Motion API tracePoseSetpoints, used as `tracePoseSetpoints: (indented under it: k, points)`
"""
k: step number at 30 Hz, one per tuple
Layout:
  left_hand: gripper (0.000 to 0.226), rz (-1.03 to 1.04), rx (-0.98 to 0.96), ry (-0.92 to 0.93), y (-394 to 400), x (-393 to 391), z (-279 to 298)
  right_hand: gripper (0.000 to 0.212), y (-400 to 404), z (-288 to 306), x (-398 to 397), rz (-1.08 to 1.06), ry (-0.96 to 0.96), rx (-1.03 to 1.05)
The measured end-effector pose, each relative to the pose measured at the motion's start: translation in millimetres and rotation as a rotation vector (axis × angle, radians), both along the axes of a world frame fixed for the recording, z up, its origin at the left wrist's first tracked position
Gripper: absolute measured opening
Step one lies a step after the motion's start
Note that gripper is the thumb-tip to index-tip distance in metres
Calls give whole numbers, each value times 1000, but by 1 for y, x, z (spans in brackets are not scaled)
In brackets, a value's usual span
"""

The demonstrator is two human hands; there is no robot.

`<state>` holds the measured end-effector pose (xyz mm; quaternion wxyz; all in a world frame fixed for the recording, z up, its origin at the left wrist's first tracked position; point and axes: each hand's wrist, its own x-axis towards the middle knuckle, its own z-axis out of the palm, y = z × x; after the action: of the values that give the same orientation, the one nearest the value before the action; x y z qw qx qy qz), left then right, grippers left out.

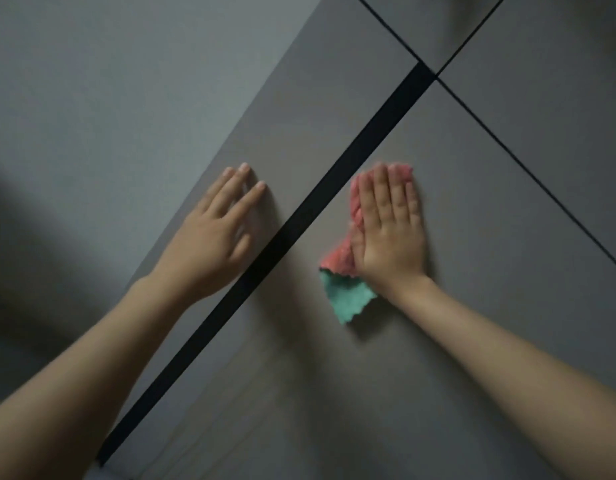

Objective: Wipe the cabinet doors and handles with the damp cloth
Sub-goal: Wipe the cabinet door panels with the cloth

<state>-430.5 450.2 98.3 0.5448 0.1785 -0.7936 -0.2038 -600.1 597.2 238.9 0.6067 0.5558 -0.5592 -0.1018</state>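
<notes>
While the cloth (355, 271) sits flat under my right hand (389, 233), I judge the step is wiping the right door (490, 271), just beside the black strip (299, 216) that divides the two doors. To do it well I keep the palm flat and the pressure even, run overlapping passes along the panel, then work into the edge by the strip, which looks like the recessed handle, though I can't be sure. The loose teal corner hanging below the palm should be tucked in so it doesn't drag.

Fingers: right-hand fingers (386, 188) straight and close together, pressing the pink part of the cloth against the door, not curled round it. Left hand (216, 233) flat on the left door (265, 150), fingers straight and slightly spread, holding nothing, bracing only. Right hand looks a bit blurred.
</notes>
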Motion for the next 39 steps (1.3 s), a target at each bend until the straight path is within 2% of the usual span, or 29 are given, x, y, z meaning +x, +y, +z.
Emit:
tracePoseSetpoints:
  k: [3,5,7,9,11,13,16,17,19,24,27,29,31,34,39]
  points:
    - [61,-17,-22,90,-8,-3,-10,57,-33,-33,16,36,-48,-9]
    - [60,-17,-36,111,-9,-6,-12,55,-30,-71,11,84,13,194]
    - [61,-43,-5,116,-6,-9,-12,53,1,-107,-3,90,124,481]
    - [61,-47,14,129,-3,-8,-11,49,36,-118,-20,71,195,625]
    - [60,-26,-1,122,-4,-6,-12,49,52,-107,-29,69,157,583]
    - [59,-19,-18,91,-8,-3,-17,53,44,-82,-29,71,122,445]
    - [58,-11,-41,67,-15,-1,-29,60,-9,-50,0,57,27,153]
    - [58,-8,-48,62,-16,-1,-32,61,-27,-51,13,57,-6,117]
    - [57,5,-51,68,-17,-1,-38,60,-53,-72,27,66,-23,165]
    - [58,68,-18,75,-6,-8,-54,52,-3,-163,3,27,166,644]
    - [58,124,-31,42,-3,-14,-63,47,28,-156,-16,76,164,600]
    - [59,153,-21,21,-2,-15,-67,52,34,-137,-23,98,127,515]
    - [59,156,-12,20,0,-17,-68,58,29,-123,-25,93,108,478]
    - [60,166,-24,30,-1,-21,-69,58,8,-138,-14,117,59,459]
    - [61,200,-8,40,3,-27,-69,57,-3,-192,0,125,87,660]
